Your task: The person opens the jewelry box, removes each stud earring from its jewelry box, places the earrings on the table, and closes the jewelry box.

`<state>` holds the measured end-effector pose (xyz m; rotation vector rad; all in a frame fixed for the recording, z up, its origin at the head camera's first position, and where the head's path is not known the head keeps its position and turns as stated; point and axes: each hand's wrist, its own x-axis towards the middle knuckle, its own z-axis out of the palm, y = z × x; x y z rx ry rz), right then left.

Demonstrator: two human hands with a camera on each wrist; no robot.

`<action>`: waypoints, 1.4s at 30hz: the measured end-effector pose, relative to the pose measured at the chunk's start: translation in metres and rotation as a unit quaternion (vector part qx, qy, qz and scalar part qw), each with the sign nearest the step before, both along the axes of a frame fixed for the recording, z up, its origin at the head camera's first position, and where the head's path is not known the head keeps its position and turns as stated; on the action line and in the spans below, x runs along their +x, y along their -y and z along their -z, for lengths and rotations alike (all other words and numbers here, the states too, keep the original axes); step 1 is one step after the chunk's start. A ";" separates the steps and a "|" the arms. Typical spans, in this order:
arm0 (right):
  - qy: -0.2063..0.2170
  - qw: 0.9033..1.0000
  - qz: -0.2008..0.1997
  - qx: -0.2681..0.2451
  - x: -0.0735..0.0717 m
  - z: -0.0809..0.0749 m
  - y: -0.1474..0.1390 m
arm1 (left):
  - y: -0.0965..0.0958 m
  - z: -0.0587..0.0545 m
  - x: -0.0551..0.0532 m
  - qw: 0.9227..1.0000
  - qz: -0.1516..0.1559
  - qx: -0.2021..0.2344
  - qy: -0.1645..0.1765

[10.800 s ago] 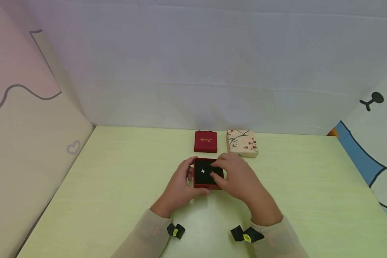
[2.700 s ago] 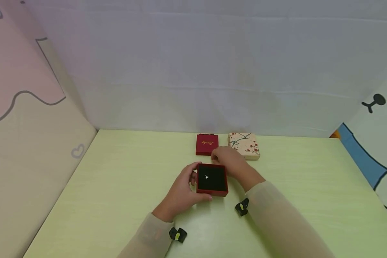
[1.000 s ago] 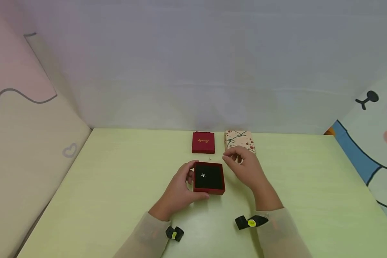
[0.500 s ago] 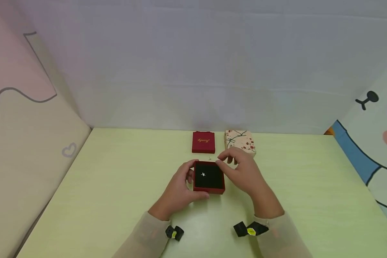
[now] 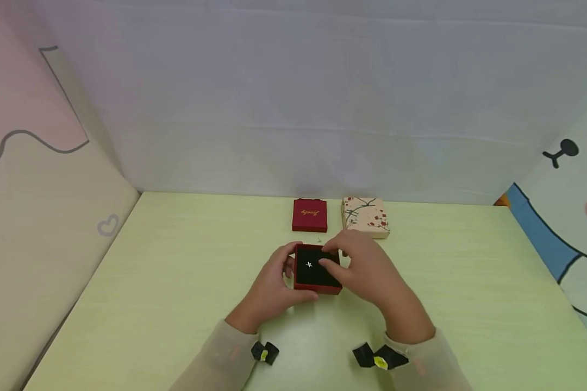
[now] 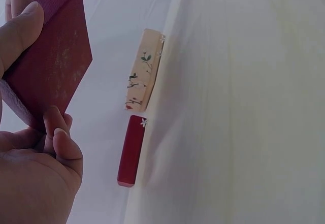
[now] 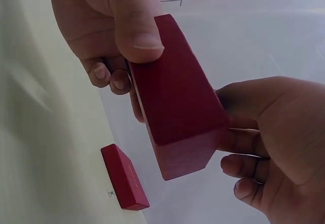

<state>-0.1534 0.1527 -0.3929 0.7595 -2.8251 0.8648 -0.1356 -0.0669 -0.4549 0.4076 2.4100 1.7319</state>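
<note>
My left hand [image 5: 271, 290] grips a small red jewelry box [image 5: 318, 289] by its left side, thumb along the near wall and fingers behind. Inside is a black insert [image 5: 305, 276] bearing a white star-shaped earring [image 5: 309, 264]. My right hand [image 5: 367, 269] reaches over the box's right part, thumb and index finger apart above the insert, nothing visible between them. The left wrist view shows the box's red underside [image 6: 56, 56], tilted up off the table. Another small star-shaped piece [image 5: 319, 240] lies on the table just beyond the box.
A dark red lid [image 5: 310, 215] with gold lettering lies at the back of the pale table [image 5: 200, 260]. To its right stands a cream box [image 5: 366, 217] with a blossom-branch print. Small white shapes [image 6: 161, 39] show at its base. A white cloth backdrop [image 5: 293, 108] rises behind.
The right hand has moved from beside the cream box leftward and nearer, over the insert. A star-shaped piece now lies on the table, absent 10.8 seconds ago. The left hand keeps its grip.
</note>
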 end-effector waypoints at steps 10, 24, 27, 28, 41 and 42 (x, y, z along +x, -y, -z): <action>-0.003 0.999 -0.033 0.041 0.007 0.002 0.020 | 0.001 0.000 0.001 1.000 0.008 0.002 -0.004; 0.025 0.997 -0.016 0.069 0.008 0.003 0.024 | -0.001 0.006 0.001 1.000 0.012 0.003 -0.010; 0.032 0.997 -0.016 0.073 0.008 0.004 0.025 | 0.000 0.007 0.000 1.000 0.013 0.005 -0.011; 0.031 0.997 -0.016 0.074 0.008 0.004 0.025 | 0.000 0.007 0.000 1.000 0.013 0.004 -0.011; -0.006 0.995 -0.055 0.083 0.007 0.004 0.022 | -0.002 0.004 0.000 1.000 0.017 0.005 -0.005; -0.006 0.995 -0.057 0.083 0.006 0.004 0.021 | -0.002 0.004 0.000 1.000 0.017 0.006 -0.005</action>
